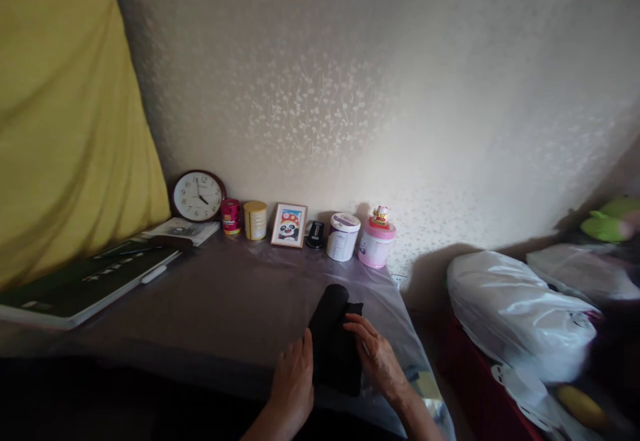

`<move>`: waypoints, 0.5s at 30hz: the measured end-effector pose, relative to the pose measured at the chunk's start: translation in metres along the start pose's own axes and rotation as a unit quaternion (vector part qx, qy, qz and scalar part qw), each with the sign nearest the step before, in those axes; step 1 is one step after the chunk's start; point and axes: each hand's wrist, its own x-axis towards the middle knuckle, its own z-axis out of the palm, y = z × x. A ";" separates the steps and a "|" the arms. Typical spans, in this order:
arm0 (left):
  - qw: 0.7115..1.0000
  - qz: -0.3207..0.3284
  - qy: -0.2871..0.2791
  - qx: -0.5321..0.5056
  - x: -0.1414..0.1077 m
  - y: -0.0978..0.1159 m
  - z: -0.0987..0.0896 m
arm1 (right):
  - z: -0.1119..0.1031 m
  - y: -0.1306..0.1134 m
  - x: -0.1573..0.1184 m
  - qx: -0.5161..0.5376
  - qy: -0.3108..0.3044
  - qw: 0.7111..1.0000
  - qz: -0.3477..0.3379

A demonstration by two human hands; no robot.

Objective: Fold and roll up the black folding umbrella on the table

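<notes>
Near the front edge of the table, in the middle of the head view, lies a black rolled piece of cloth (330,324). Its left part is a thick roll with a rounded far end, and a flat flap spreads on its right. My left hand (295,375) is closed along the roll's left side, with part of its grip hidden. On the flap's right edge, my right hand (376,354) has its fingers bent and pinching the cloth. The dark fabric makes its folds hard to see.
Along the wall stand a clock (199,195), a pink can (231,217), a yellow can (255,220), a panda picture frame (289,225), a white tub (343,237) and a pink tub (376,246). A green board-like item (95,277) lies left; white bags (520,307) sit right.
</notes>
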 end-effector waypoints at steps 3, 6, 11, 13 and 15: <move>1.000 -0.004 -0.006 0.000 -0.001 0.000 -0.003 | 0.008 0.001 0.004 0.012 0.046 0.999 -0.003; 1.000 -0.001 -0.005 -0.009 0.000 -0.003 -0.005 | 0.015 0.001 0.009 0.016 0.061 0.998 -0.010; 1.000 0.002 -0.012 -0.013 0.005 -0.009 -0.008 | 0.020 -0.002 0.024 0.014 0.080 0.997 -0.017; 1.000 -0.002 -0.019 -0.016 0.006 -0.011 -0.009 | 0.022 -0.006 0.031 0.012 0.080 0.996 -0.026; 0.999 -0.003 -0.026 -0.023 0.006 -0.011 -0.010 | 0.024 -0.009 0.039 0.002 0.074 0.997 -0.038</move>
